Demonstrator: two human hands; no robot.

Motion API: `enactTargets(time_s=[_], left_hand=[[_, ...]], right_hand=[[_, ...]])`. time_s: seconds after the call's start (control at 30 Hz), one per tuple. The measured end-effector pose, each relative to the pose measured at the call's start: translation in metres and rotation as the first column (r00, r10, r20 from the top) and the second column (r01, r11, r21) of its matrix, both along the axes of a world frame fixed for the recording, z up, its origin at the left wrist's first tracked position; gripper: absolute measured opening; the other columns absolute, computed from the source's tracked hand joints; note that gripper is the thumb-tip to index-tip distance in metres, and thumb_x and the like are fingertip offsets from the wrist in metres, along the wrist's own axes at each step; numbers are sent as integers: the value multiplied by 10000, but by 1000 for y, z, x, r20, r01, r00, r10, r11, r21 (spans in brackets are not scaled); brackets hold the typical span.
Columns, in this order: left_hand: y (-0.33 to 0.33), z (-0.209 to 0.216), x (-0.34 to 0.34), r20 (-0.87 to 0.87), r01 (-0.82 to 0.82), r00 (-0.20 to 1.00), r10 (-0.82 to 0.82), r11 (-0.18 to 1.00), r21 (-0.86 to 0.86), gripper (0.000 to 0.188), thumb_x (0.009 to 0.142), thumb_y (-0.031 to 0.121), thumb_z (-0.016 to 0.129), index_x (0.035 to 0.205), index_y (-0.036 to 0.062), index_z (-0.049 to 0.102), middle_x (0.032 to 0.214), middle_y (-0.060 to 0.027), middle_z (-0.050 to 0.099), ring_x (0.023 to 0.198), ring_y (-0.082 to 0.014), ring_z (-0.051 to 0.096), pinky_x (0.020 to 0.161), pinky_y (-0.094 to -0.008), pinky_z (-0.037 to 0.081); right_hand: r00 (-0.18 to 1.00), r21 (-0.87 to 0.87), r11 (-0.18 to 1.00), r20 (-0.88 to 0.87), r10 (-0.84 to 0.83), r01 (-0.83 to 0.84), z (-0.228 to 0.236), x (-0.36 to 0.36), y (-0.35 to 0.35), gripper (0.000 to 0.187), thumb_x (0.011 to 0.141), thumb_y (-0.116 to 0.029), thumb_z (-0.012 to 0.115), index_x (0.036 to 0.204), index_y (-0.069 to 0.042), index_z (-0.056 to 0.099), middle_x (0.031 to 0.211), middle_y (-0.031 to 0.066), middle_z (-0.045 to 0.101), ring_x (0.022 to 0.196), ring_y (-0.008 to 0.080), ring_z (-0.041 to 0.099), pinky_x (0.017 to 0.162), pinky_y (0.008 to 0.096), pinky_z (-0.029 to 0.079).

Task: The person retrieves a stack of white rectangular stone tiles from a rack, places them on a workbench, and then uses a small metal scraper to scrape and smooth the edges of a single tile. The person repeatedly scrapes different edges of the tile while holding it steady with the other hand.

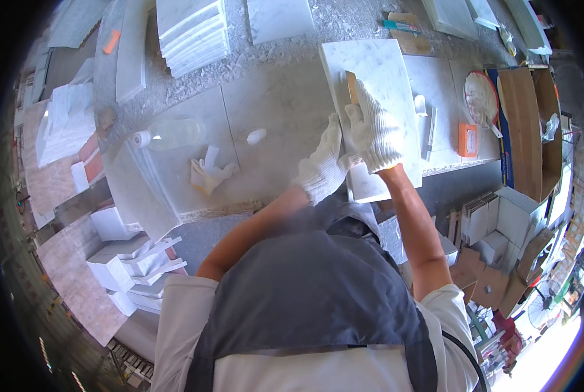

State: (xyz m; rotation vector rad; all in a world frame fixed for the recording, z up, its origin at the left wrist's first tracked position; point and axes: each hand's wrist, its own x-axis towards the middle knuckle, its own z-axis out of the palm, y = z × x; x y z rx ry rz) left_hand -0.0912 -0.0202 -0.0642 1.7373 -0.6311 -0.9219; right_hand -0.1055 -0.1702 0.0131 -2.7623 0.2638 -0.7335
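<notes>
A pale, grey-veined marble slab (396, 85) lies lengthwise in front of me, on top of the stone-covered bench. Both my hands wear white knitted gloves. My right hand (377, 134) rests over the slab's upper face, closed around a thin tan block (352, 88) whose far end sticks out past the fingers by the slab's left edge. Against that same edge, nearer to me, is my left hand (321, 163); its fingers run along the side and its thumb reaches over the top, gripping the slab. The fingers' undersides are hidden.
Left on the bench are a clear plastic bottle (174, 132), a crumpled glove (210, 175) and a small white piece (256, 136). Stacked marble strips (194, 39) stand at the back. To the right are an orange box (467, 140), a round bag (481, 97) and a cardboard box (520, 130).
</notes>
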Motion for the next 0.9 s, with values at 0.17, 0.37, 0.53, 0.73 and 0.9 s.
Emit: enactTargets(time_s=[0.17, 0.37, 0.53, 0.73, 0.9], left_hand=[[1, -16, -3, -12, 6, 1000, -6, 998, 59, 971, 947, 414, 656, 1617, 16, 77, 1592, -221, 340, 1245, -425, 591, 983, -486, 517], [-3, 11, 4, 51, 39, 998, -45, 993, 112, 985, 941, 385, 673, 1614, 3, 63, 1581, -236, 344, 1297, -414, 547, 1039, -468, 476], [-4, 20, 9, 155, 112, 973, -171, 938, 329, 998, 936, 361, 687, 1613, -7, 52, 1572, -249, 348, 1341, -404, 510, 1086, -453, 441], [-6, -23, 8, -97, -19, 995, 13, 998, -59, 1004, 919, 271, 726, 1607, -18, 55, 1517, -269, 403, 1336, -388, 504, 1106, -432, 420], [-5, -30, 4, -274, -96, 961, 45, 979, -178, 856, 963, 132, 657, 1599, -14, 103, 1368, -214, 486, 1240, -318, 537, 1058, -381, 447]], right_hand=[[931, 454, 854, -352, -91, 256, 4, 23, 6, 679, 941, -265, 617, 1548, -66, 387, 1374, 230, 593, 1163, 397, 633, 978, 439, 523], [975, 508, 843, -206, -80, 177, 22, -7, 2, 466, 984, -193, 574, 1415, -17, 547, 1232, 248, 674, 1119, 414, 658, 970, 436, 523], [965, 509, 840, -256, -60, 187, 19, 15, 9, 476, 967, -187, 594, 1418, -41, 551, 1247, 259, 662, 1136, 405, 652, 986, 429, 507], [972, 598, 782, -230, -41, 174, 15, -4, -8, 455, 985, -217, 589, 1415, -70, 564, 1220, 235, 683, 1133, 385, 663, 961, 425, 515], [959, 475, 860, -277, -56, 188, 10, -6, -1, 448, 972, -136, 563, 1414, -64, 573, 1124, 226, 715, 1009, 362, 702, 875, 425, 540]])
